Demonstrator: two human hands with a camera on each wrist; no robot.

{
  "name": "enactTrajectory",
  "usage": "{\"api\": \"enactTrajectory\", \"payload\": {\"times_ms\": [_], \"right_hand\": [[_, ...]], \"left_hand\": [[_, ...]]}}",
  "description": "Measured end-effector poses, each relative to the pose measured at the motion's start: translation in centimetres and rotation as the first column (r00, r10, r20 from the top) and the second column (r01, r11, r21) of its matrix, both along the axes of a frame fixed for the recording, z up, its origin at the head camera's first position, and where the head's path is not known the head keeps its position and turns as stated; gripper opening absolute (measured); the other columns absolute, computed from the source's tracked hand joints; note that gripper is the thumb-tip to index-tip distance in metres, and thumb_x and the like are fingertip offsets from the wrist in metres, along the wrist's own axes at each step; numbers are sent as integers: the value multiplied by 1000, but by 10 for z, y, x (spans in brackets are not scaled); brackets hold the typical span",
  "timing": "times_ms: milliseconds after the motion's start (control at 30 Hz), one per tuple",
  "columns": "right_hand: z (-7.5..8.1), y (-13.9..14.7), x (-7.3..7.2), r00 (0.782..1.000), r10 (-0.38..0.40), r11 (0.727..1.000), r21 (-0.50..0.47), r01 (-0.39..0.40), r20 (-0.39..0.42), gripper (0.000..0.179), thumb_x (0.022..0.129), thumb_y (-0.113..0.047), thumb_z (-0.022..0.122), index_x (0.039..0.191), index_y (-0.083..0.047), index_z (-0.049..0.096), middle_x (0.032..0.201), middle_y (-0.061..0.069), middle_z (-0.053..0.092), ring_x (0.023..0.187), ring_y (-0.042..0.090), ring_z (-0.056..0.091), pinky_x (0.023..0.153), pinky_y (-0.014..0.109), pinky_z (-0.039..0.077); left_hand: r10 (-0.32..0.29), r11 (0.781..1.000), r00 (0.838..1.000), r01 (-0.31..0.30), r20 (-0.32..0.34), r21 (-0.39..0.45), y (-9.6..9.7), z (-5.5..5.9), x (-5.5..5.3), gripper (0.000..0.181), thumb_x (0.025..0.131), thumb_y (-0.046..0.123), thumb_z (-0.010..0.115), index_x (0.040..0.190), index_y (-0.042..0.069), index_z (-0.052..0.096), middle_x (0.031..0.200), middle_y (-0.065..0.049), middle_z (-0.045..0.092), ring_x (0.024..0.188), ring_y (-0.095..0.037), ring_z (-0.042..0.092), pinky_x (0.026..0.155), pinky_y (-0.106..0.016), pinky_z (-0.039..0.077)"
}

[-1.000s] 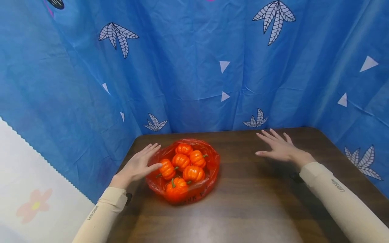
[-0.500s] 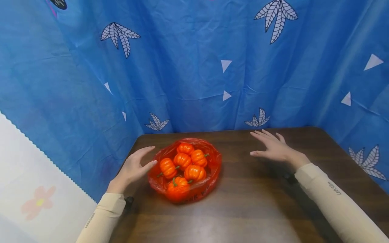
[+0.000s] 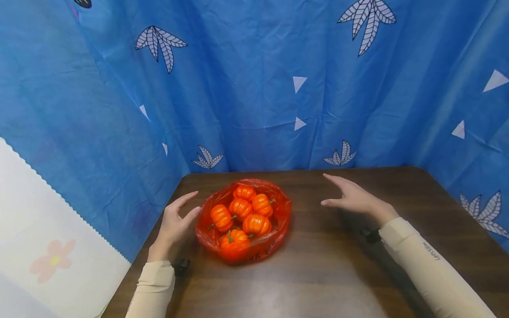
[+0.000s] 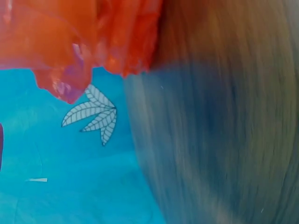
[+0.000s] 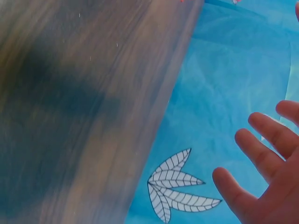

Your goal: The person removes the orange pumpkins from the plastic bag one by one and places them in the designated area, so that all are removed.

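Note:
A red plastic bag [image 3: 283, 229] with its mouth spread wide sits on the dark wooden table, left of centre in the head view. Inside it lie several small orange pumpkins [image 3: 240, 209] with green stems. Just left of the bag hovers my left hand [image 3: 172, 227], thumb and fingers spread apart, its fingertips near the bag's rim and nothing in its grasp. My right hand [image 3: 354, 197] hangs over the table well to the right of the bag, fingers extended and holding nothing. In the left wrist view the bag [image 4: 126, 37] fills the top left; the left hand is almost wholly out of that view.
The wooden table [image 3: 318, 282] has rounded far corners. Behind it and along both sides hangs a blue curtain [image 3: 254, 88] printed with white leaves and triangles. At the left edge is a white cloth [image 3: 24, 221] with an orange flower.
My left hand has drawn slightly back from the bag, turning more upright. My right hand has shifted a little left. The bag and pumpkins stay in place, while the head view has moved slightly.

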State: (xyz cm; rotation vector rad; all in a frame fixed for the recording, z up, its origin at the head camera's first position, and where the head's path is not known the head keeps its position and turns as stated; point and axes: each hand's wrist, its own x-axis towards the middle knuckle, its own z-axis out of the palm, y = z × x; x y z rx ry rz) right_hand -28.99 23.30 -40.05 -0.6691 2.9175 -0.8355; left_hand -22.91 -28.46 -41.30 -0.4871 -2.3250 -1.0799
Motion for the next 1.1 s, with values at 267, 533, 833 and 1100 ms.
{"api": "enactTrajectory", "payload": {"times_ms": [267, 533, 833, 1100], "right_hand": [[-7, -11, 0, 1000, 2, 999, -33, -3, -5, 96, 84, -56, 73, 155, -4, 33, 158, 24, 36, 144, 45, 36, 113, 65, 33], [-7, -24, 0, 1000, 1, 997, -80, 0, 10, 97, 83, -56, 74, 155, -5, 33, 159, 21, 37, 144, 43, 37, 112, 65, 34], [-4, -40, 4, 1000, 25, 990, -142, -25, 3, 88, 83, -50, 77, 149, -4, 43, 152, 19, 48, 140, 40, 44, 111, 63, 37], [-2, -54, 8, 998, 57, 978, -202, -54, 11, 79, 83, -47, 78, 145, -7, 49, 144, 17, 56, 134, 38, 51, 109, 60, 42]], "left_hand": [[-11, 971, 995, -15, 103, 239, 8, -10, 9, 44, 90, 3, 70, 134, 2, 62, 135, -20, 63, 116, 5, 58, 95, -6, 44], [-5, 940, 997, -21, 77, 341, 10, -25, 12, 39, 89, -4, 68, 129, -2, 64, 129, -28, 64, 116, -5, 64, 96, -12, 48], [10, 954, 989, -54, 148, 295, 17, -18, 26, 40, 87, -7, 69, 126, -11, 62, 127, -33, 63, 112, -8, 66, 93, -10, 48], [41, 968, 973, -95, 227, 233, 10, -25, 26, 40, 89, 4, 73, 128, -4, 64, 127, -24, 67, 113, -26, 67, 96, -30, 55]]}}
